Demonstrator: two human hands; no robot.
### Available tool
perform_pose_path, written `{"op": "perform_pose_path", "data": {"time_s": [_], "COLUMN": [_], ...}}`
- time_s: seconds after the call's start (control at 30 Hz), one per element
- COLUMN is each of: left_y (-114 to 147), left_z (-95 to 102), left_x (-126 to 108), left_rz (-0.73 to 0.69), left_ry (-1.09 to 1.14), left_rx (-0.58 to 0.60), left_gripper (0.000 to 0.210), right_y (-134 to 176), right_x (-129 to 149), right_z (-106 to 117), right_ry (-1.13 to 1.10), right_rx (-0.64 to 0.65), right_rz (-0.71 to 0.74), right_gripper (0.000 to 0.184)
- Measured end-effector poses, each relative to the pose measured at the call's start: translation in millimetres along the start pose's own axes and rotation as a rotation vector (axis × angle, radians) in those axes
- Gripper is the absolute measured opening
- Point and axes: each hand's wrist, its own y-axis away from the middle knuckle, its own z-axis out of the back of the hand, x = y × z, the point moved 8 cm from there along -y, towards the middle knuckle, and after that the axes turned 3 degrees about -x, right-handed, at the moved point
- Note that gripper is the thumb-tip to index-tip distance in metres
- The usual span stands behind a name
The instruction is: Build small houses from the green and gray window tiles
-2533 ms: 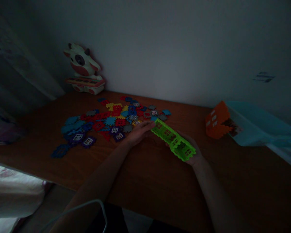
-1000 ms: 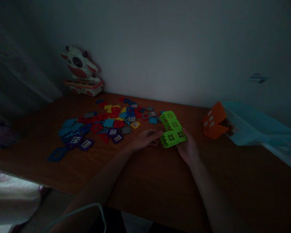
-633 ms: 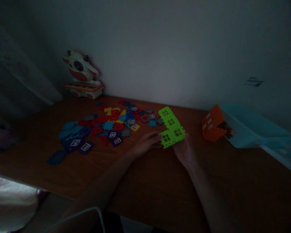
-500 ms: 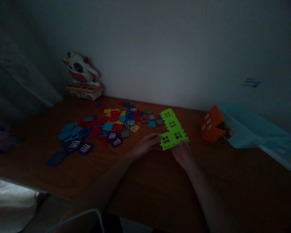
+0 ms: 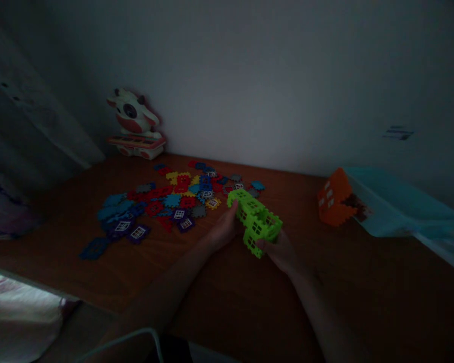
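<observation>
Between my hands is a green block structure [image 5: 254, 222], built of interlocking square tiles with window openings. It is tilted above the table, and its hollow inside shows at one end. My left hand [image 5: 226, 228] grips its far left side, the thumb along the edge. At the near right end, my right hand [image 5: 280, 248] is closed on it with the thumb on a window tile. The fingers of both hands are partly hidden behind or under the structure. To the left lies a pile of loose interlocking tiles [image 5: 172, 200] in blue, red, yellow, grey and purple.
On the right, an orange tile structure [image 5: 333, 196] leans by a pale blue plastic bin [image 5: 401, 201]. A cow-shaped toy keyboard [image 5: 136, 126] stands at the back left against the wall. A pale cable [image 5: 136, 331] curves at the bottom. The table's [image 5: 212, 297] front edge is near me.
The green structure has been turned and tipped, so its open inside now shows. My left hand has shifted up along its side, and my right thumb has moved onto its near face.
</observation>
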Motion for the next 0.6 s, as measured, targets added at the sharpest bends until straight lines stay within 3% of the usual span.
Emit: {"op": "perform_pose_path", "data": {"time_s": [0.17,0.37,0.6], "left_y": [-1.0,0.6,-3.8], "left_z": [-4.1,0.1,-0.1], "left_x": [-3.0,-0.1,3.1], "left_rz": [-0.018,0.029,0.024], "left_ry": [0.098,0.087,0.129], "left_rx": [-0.003,-0.065,-0.092], "left_gripper": [0.064,0.063,0.065], "right_y": [3.0,6.7,9.0], "right_x": [-4.3,-17.8,-16.9], "right_z": [-17.3,-20.4,-27.0], "right_ry": [-0.037,-0.003,0.214], "right_rx": [0.075,0.124,0.070], "right_rz": [0.019,-0.058,-0.087], "right_gripper": [0.078,0.084,0.056]}}
